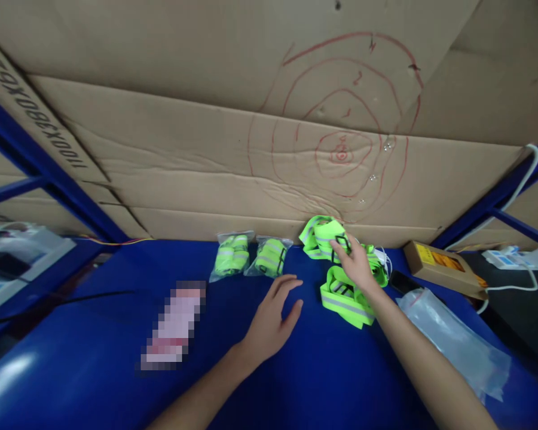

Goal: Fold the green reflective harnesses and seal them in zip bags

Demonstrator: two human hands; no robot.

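Note:
A heap of neon-green reflective straps (341, 286) lies on the blue table (94, 364) near the cardboard wall. My right hand (356, 263) reaches into the top of the heap, fingers closed on one strap (327, 236). My left hand (271, 319) hovers open just above the table left of the heap, fingers spread, holding nothing. Two clear bags, each with a folded green strap inside, lie side by side further left: one bag (231, 255) and the other bag (269, 257).
A stack of empty clear plastic bags (457, 340) lies at the right. Behind it sit a brown box (443, 269) and a dark phone (401, 280). A white power strip (517, 258) with cable is far right. A blurred-out pink item (174, 325) lies left.

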